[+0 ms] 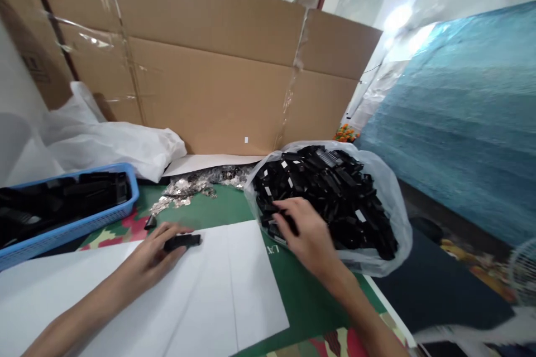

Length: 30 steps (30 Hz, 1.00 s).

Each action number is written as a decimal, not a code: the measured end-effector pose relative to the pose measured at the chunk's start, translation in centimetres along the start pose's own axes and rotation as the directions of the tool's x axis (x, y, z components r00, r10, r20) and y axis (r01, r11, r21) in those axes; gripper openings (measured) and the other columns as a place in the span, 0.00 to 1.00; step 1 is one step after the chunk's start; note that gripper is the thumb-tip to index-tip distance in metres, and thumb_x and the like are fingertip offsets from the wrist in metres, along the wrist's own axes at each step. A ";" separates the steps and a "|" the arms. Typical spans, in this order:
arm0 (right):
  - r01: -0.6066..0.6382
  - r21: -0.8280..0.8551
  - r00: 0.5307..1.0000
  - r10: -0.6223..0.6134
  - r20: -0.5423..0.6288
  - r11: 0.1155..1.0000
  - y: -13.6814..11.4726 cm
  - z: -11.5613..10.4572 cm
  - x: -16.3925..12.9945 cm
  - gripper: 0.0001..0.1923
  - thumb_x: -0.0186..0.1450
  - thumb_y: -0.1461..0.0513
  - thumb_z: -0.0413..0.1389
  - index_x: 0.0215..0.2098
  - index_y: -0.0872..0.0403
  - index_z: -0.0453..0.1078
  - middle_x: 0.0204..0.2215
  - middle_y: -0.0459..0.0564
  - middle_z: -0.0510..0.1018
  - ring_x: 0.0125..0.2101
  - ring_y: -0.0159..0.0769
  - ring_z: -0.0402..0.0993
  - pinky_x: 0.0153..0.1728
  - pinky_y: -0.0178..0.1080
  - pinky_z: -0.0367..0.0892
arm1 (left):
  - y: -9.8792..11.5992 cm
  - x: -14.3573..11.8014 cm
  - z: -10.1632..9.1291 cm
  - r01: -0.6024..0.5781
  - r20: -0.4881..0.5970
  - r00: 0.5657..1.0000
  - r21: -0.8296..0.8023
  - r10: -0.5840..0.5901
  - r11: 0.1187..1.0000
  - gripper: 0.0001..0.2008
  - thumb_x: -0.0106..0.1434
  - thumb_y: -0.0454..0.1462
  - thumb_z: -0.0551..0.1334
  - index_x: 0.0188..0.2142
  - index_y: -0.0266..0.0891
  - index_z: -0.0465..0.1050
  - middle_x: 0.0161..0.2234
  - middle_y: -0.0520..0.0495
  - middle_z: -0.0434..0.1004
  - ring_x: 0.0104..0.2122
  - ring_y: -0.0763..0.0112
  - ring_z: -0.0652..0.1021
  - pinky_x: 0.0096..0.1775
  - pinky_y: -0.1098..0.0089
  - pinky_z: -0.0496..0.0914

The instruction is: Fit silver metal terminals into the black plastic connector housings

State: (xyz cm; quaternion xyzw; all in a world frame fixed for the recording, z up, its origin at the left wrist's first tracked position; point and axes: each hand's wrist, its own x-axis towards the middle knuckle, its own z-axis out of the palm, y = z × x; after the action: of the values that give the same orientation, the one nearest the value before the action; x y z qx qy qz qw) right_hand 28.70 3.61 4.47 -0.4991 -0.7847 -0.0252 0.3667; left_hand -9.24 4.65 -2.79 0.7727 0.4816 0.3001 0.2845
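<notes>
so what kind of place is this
Probably a small assembly or packing workbench: a clear plastic bag of small black plastic parts, a blue plastic basket holding more, and a pile of small silvery metal pieces.

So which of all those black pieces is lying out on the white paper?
Only the black piece under the left hand lies on the white paper; the others fill the clear bag or the blue basket.
</notes>
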 end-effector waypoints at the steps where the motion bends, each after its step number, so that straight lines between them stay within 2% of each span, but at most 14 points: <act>1: -0.044 -0.066 0.988 0.034 -0.150 0.997 1.5 -2.2 -0.5 0.09 0.75 0.59 0.53 0.51 0.50 0.72 0.44 0.54 0.78 0.45 0.45 0.76 0.49 0.48 0.72 | -0.2 0.0 0.0 -0.006 -0.013 1.000 0.025 0.006 1.000 0.19 0.73 0.50 0.57 0.59 0.50 0.73 0.56 0.43 0.74 0.50 0.58 0.80 0.37 0.72 0.79; 4: -0.281 -0.290 0.877 0.122 -0.465 0.915 6.6 -8.5 -3.2 0.19 0.74 0.48 0.53 0.50 0.53 0.74 0.39 0.56 0.78 0.39 0.49 0.75 0.43 0.50 0.72 | -0.1 0.4 -0.5 -0.055 -0.057 0.996 0.222 0.069 0.973 0.21 0.71 0.51 0.58 0.60 0.53 0.72 0.63 0.45 0.71 0.57 0.53 0.77 0.35 0.70 0.80; 5: -0.382 -0.394 0.835 0.129 -0.536 0.836 8.0 -10.1 -4.4 0.26 0.73 0.42 0.51 0.50 0.55 0.74 0.38 0.58 0.77 0.38 0.51 0.74 0.43 0.52 0.71 | 0.2 0.9 -0.7 -0.083 -0.085 0.990 0.329 0.117 0.941 0.21 0.71 0.52 0.58 0.60 0.54 0.72 0.65 0.47 0.70 0.60 0.51 0.75 0.38 0.68 0.80; 6: -0.450 -0.481 0.820 0.135 -0.555 0.752 9.1 -11.4 -5.5 0.35 0.71 0.37 0.49 0.53 0.57 0.72 0.39 0.60 0.77 0.39 0.55 0.74 0.44 0.54 0.70 | 0.8 1.5 -1.0 -0.111 -0.114 0.977 0.437 0.178 0.892 0.21 0.71 0.52 0.57 0.59 0.54 0.73 0.66 0.48 0.70 0.63 0.49 0.73 0.42 0.64 0.80; 8: -0.473 -0.623 0.850 0.137 -0.508 0.623 10.5 -12.6 -7.8 0.48 0.67 0.31 0.46 0.60 0.64 0.68 0.42 0.67 0.76 0.43 0.61 0.73 0.44 0.55 0.69 | 2.5 3.5 -1.5 -0.135 -0.134 0.955 0.596 0.264 0.791 0.21 0.73 0.51 0.52 0.58 0.53 0.74 0.66 0.49 0.72 0.64 0.49 0.72 0.50 0.57 0.78; 10: -0.434 -0.693 0.893 0.175 -0.414 0.576 11.0 -12.6 -9.6 0.52 0.66 0.29 0.42 0.61 0.66 0.66 0.42 0.67 0.77 0.42 0.60 0.75 0.40 0.51 0.69 | 4.6 6.5 -1.5 -0.149 -0.069 0.965 0.646 0.252 0.749 0.23 0.73 0.52 0.51 0.58 0.50 0.74 0.63 0.46 0.75 0.62 0.48 0.74 0.50 0.56 0.76; 12: -0.430 -0.686 0.901 0.236 -0.364 0.586 11.0 -12.1 -10.8 0.46 0.69 0.31 0.40 0.57 0.61 0.69 0.38 0.61 0.79 0.34 0.53 0.77 0.34 0.46 0.67 | 6.6 10.1 -0.8 -0.148 0.039 0.986 0.630 0.159 0.762 0.23 0.72 0.52 0.52 0.58 0.47 0.75 0.58 0.41 0.79 0.59 0.47 0.77 0.51 0.56 0.75; 14: -0.474 -0.649 0.880 0.291 -0.376 0.595 11.1 -11.8 -11.4 0.38 0.73 0.35 0.39 0.50 0.55 0.72 0.34 0.54 0.80 0.28 0.46 0.76 0.29 0.42 0.64 | 8.1 13.9 0.7 -0.146 0.077 0.989 0.608 0.125 0.781 0.22 0.73 0.51 0.53 0.59 0.46 0.73 0.56 0.40 0.80 0.55 0.49 0.79 0.51 0.57 0.73; 17: -0.528 -0.630 0.849 0.336 -0.408 0.569 11.5 -12.3 -11.6 0.25 0.76 0.44 0.42 0.43 0.51 0.73 0.30 0.50 0.80 0.27 0.44 0.75 0.28 0.40 0.60 | 9.0 18.6 3.5 -0.112 0.111 0.992 0.560 0.060 0.821 0.20 0.74 0.51 0.54 0.55 0.43 0.73 0.50 0.41 0.82 0.49 0.55 0.82 0.48 0.61 0.74; 19: -0.557 -0.621 0.830 0.377 -0.410 0.551 11.8 -13.1 -11.6 0.18 0.75 0.49 0.46 0.41 0.50 0.72 0.29 0.49 0.80 0.28 0.44 0.76 0.28 0.39 0.58 | 8.9 20.6 5.1 -0.061 0.105 0.994 0.538 0.006 0.840 0.20 0.74 0.50 0.57 0.53 0.39 0.74 0.48 0.41 0.82 0.46 0.58 0.82 0.48 0.59 0.76; 22: -0.611 -0.578 0.791 0.459 -0.405 0.541 11.9 -14.1 -11.6 0.13 0.72 0.52 0.51 0.41 0.49 0.73 0.29 0.47 0.80 0.29 0.44 0.77 0.28 0.38 0.57 | 8.5 22.0 6.5 0.006 0.067 0.997 0.523 -0.049 0.852 0.19 0.73 0.48 0.61 0.53 0.35 0.74 0.50 0.41 0.79 0.47 0.60 0.81 0.50 0.53 0.76; 26: -0.682 -0.498 0.731 0.523 -0.439 0.535 11.9 -14.7 -11.8 0.12 0.70 0.52 0.53 0.41 0.49 0.73 0.29 0.47 0.81 0.30 0.44 0.78 0.28 0.38 0.57 | 8.1 21.8 6.7 0.021 0.054 0.997 0.501 -0.056 0.865 0.17 0.72 0.45 0.63 0.53 0.36 0.74 0.52 0.41 0.78 0.50 0.59 0.80 0.51 0.53 0.76; 28: -0.694 -0.464 0.720 0.530 -0.447 0.551 12.0 -14.8 -12.0 0.13 0.70 0.51 0.53 0.41 0.49 0.74 0.30 0.47 0.82 0.31 0.44 0.79 0.28 0.37 0.58 | 8.0 21.4 6.7 0.022 0.050 0.997 0.491 -0.053 0.871 0.16 0.72 0.44 0.63 0.54 0.37 0.74 0.52 0.41 0.78 0.49 0.59 0.80 0.51 0.53 0.77; 30: -0.681 -0.456 0.732 0.523 -0.437 0.573 12.0 -14.9 -12.1 0.14 0.70 0.50 0.53 0.41 0.49 0.74 0.29 0.48 0.82 0.30 0.44 0.79 0.28 0.38 0.59 | 7.8 20.9 6.8 0.030 0.038 0.998 0.482 -0.055 0.876 0.16 0.73 0.44 0.63 0.55 0.37 0.74 0.53 0.41 0.77 0.49 0.59 0.80 0.50 0.54 0.77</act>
State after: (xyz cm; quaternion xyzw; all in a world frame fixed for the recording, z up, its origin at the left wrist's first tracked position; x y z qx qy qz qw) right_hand 49.32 -5.71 4.11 -0.8176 -0.4626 -0.2033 0.2762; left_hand 7.71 19.88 2.39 0.8158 0.5505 0.1449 0.1023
